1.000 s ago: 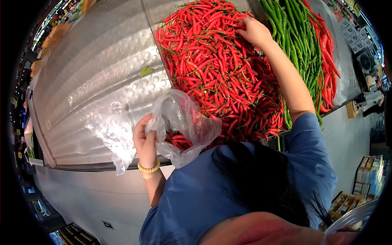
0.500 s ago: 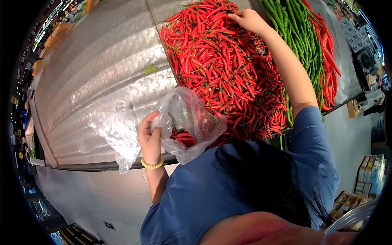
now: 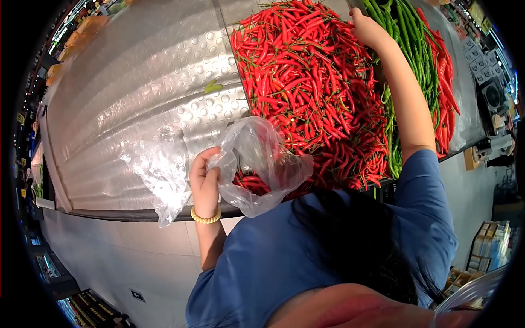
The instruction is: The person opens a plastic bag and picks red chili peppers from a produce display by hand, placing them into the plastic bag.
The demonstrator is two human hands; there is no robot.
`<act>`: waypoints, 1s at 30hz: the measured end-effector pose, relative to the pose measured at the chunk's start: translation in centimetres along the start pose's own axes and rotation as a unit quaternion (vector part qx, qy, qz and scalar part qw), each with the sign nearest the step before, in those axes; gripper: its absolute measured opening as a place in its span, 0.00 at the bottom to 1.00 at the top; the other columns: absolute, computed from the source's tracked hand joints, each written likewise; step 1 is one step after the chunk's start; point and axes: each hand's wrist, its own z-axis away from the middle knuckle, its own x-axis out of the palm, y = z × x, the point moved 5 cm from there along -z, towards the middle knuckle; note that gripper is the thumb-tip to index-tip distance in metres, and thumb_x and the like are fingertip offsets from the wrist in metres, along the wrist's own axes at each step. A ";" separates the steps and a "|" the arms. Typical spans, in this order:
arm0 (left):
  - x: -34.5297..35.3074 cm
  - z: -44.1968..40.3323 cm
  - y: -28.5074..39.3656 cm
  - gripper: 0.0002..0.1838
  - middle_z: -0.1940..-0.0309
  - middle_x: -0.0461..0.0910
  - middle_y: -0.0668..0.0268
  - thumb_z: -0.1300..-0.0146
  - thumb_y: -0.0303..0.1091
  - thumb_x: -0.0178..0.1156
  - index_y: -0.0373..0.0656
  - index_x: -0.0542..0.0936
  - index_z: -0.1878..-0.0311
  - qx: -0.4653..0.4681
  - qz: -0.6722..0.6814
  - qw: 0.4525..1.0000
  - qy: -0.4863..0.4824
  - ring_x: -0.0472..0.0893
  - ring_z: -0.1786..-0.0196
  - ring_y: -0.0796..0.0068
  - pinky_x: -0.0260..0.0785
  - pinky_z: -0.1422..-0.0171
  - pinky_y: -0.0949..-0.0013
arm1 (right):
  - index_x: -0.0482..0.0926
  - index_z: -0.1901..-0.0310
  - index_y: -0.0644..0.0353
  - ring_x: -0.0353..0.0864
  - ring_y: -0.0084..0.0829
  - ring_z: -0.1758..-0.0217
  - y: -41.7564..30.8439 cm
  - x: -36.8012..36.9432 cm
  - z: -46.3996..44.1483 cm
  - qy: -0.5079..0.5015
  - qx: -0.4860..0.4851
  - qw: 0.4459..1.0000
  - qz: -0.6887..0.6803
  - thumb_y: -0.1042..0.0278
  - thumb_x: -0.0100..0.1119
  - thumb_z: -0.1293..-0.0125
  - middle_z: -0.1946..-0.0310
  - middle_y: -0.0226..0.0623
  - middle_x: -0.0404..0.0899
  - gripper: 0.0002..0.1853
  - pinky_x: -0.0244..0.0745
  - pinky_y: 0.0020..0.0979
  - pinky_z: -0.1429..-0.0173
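Note:
My left hand, with a beaded bracelet on its wrist, grips the rim of a clear plastic bag. The bag's mouth gapes upward over the near edge of the counter, and red chilies show in and through it. My right hand reaches to the far right corner of a heap of small red chilies. Its fingers are bent together at the heap's edge, and what is between them, if anything, is too small to make out.
Long green peppers lie right of the heap, with larger red peppers beyond. Left is a dimpled metal counter bearing two small green pieces and crumpled clear plastic. A dark edge runs along the counter's front.
My right hand has moved right across the top of the chili heap to its far right corner. My left hand still holds the bag, and the view has shifted slightly.

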 end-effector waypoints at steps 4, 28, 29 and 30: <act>0.3 -0.2 -0.4 0.23 0.58 0.75 0.71 0.48 0.15 0.43 0.37 0.74 0.48 -0.001 0.008 1.000 -0.007 0.65 0.74 0.90 0.57 0.70 0.84 | 0.64 0.43 0.64 0.75 0.46 0.48 -2.8 2.9 0.8 -0.171 -0.027 0.978 -0.120 0.73 0.55 0.45 0.53 0.54 0.75 0.25 0.69 0.38 0.45; 1.5 -0.9 0.5 0.22 0.58 0.75 0.70 0.47 0.15 0.43 0.38 0.73 0.48 0.010 0.038 0.998 -0.056 0.67 0.70 0.91 0.58 0.69 0.84 | 0.79 0.76 0.64 0.76 0.29 0.79 -7.3 6.0 -5.0 -0.042 0.144 0.960 -0.237 0.47 0.60 0.44 0.82 0.36 0.78 0.23 0.70 0.32 0.72; 1.5 -0.9 0.6 0.22 0.58 0.75 0.70 0.47 0.15 0.43 0.38 0.73 0.48 0.011 0.042 0.997 -0.057 0.67 0.70 0.90 0.58 0.69 0.84 | 0.79 0.74 0.64 0.75 0.28 0.79 -6.8 6.2 -5.0 -0.040 0.163 0.948 -0.269 0.48 0.60 0.45 0.81 0.35 0.78 0.22 0.70 0.32 0.73; 1.4 -0.9 0.6 0.22 0.58 0.75 0.70 0.47 0.15 0.43 0.38 0.73 0.48 0.009 0.043 0.997 -0.060 0.67 0.70 0.90 0.58 0.69 0.84 | 0.80 0.73 0.64 0.74 0.27 0.80 -6.8 6.0 -4.7 -0.037 0.181 0.935 -0.301 0.50 0.61 0.45 0.80 0.35 0.78 0.21 0.69 0.31 0.73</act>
